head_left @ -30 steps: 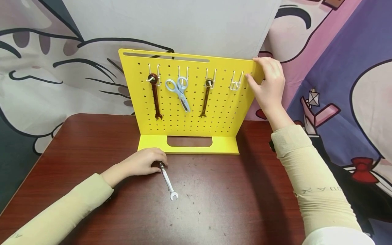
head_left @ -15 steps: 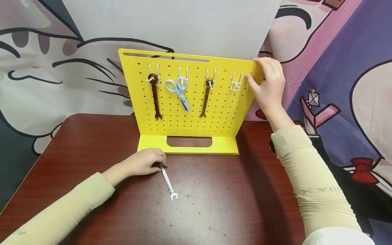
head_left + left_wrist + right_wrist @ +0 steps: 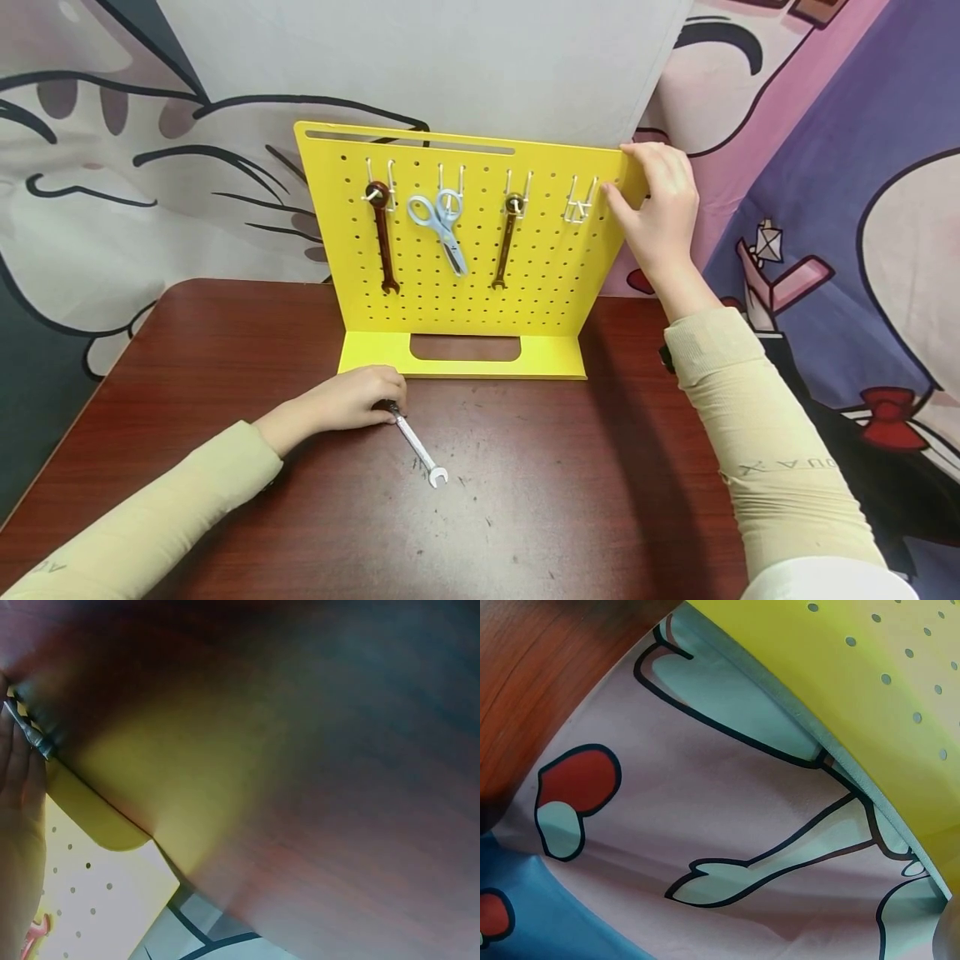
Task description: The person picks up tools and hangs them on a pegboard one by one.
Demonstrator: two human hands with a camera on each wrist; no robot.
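My left hand is low over the table in front of the pegboard and pinches a silver combination wrench near its far end, which the fingers hide. The open-jawed end points toward me and to the right. In the left wrist view the fingers and wrench show at the left edge. My right hand grips the upper right edge of the yellow pegboard, thumb on its front face. Just left of that thumb is a bare white wire hook.
On the pegboard's other hooks hang a large dark wrench, pale blue scissors and a smaller dark wrench. The board's flat base rests on the reddish-brown table. Printed cloth hangs behind.
The wrench's open end has swung slightly to the right as the left hand turns it. The right hand stays on the pegboard's edge.
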